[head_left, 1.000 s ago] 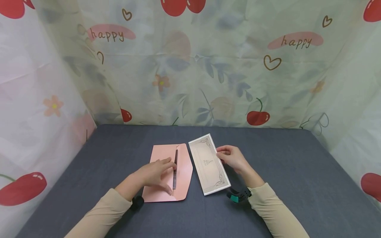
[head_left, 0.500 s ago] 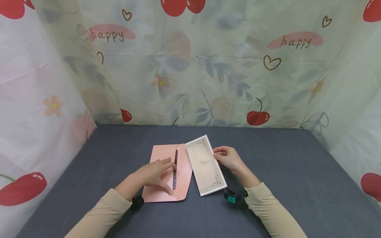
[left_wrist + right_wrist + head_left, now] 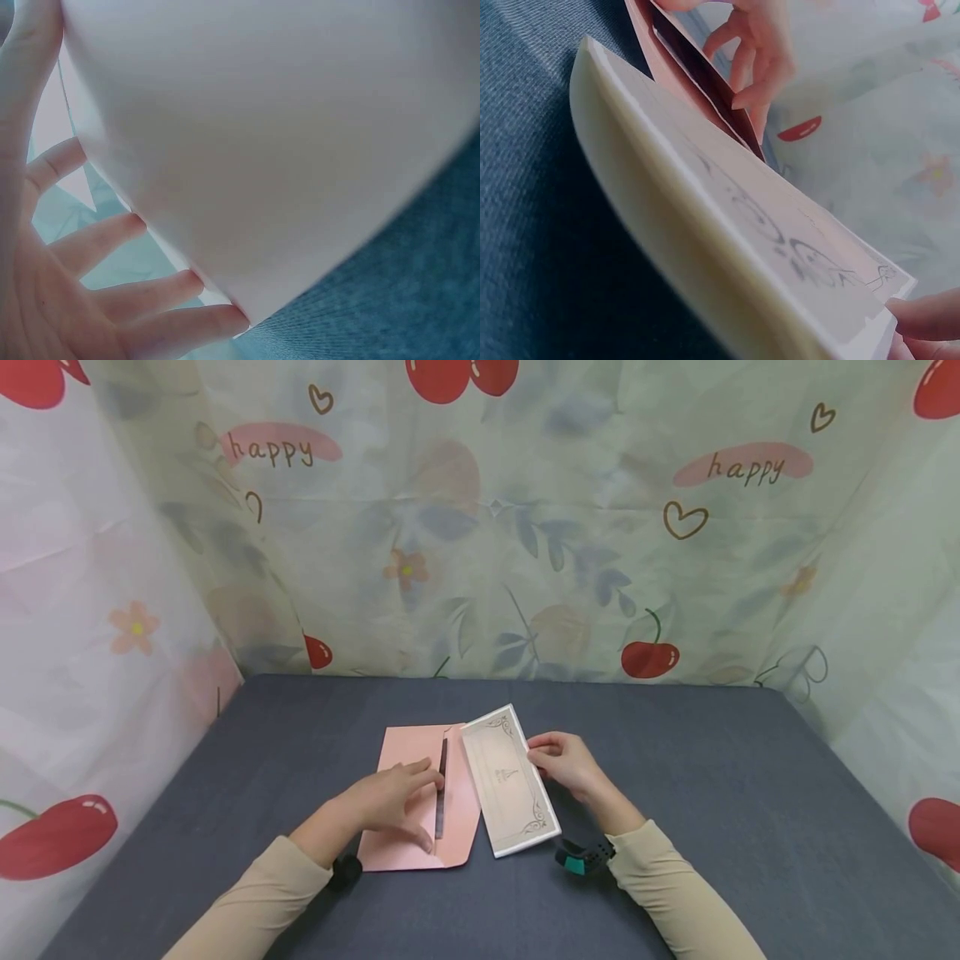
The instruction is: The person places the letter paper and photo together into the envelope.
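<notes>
A pink envelope (image 3: pixel 408 745) lies on the dark table, its flap toward the right and its dark slot-like mouth gaping. My left hand (image 3: pixel 393 795) holds the front panel at that mouth, with spread fingertips and thumb along its edge. The panel bulges up in the left wrist view, where the left fingers (image 3: pixel 97 247) touch its rim. My right hand (image 3: pixel 573 768) pinches the right long edge of a cream card (image 3: pixel 510 785) with scrollwork corners. That card is tilted and overlaps the flap, its left edge right of the mouth. In the right wrist view it looks folded, its layers slightly apart.
The dark cloth-covered table (image 3: pixel 675 752) extends around both hands. A printed curtain (image 3: pixel 495 527) with cherries and hearts closes off the back and sides. A black band with a teal patch (image 3: pixel 575 866) sits at the right wrist.
My right hand has moved left with the card, which has gone from beside the envelope to overlapping its flap. The left hand and envelope have stayed in place.
</notes>
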{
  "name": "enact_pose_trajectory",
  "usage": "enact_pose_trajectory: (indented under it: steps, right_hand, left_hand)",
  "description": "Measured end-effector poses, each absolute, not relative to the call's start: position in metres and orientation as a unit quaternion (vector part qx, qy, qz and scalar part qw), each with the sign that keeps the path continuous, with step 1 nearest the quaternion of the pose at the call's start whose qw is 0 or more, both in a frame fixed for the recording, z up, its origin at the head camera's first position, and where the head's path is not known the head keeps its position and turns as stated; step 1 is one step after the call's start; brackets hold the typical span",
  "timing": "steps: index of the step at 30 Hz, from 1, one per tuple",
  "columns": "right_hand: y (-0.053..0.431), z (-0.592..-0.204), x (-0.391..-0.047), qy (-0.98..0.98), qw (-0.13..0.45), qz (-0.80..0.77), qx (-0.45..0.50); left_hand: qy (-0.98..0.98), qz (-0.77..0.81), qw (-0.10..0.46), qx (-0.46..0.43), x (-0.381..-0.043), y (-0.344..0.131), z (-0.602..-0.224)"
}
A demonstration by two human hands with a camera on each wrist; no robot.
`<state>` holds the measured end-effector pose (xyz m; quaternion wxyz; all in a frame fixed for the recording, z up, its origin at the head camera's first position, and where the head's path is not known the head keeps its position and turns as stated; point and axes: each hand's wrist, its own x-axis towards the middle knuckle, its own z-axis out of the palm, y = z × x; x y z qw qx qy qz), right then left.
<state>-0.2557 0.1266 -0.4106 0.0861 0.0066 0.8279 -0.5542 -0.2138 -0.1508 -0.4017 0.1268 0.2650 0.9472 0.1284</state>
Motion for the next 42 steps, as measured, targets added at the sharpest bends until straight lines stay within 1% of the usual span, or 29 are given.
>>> enact_pose_trajectory:
  steps: [18, 42]
  right_hand:
    - [0.113, -0.415, -0.255, 0.82, 0.084, -0.567, -0.001]
    - [0.102, -0.417, -0.262, 0.82, 0.093, -0.564, 0.007]
  left_hand:
    - [0.95, 0.125, 0.133, 0.254, -0.215, -0.151, -0.403]
    - [0.946, 0.134, 0.129, 0.267, -0.215, -0.152, -0.404]
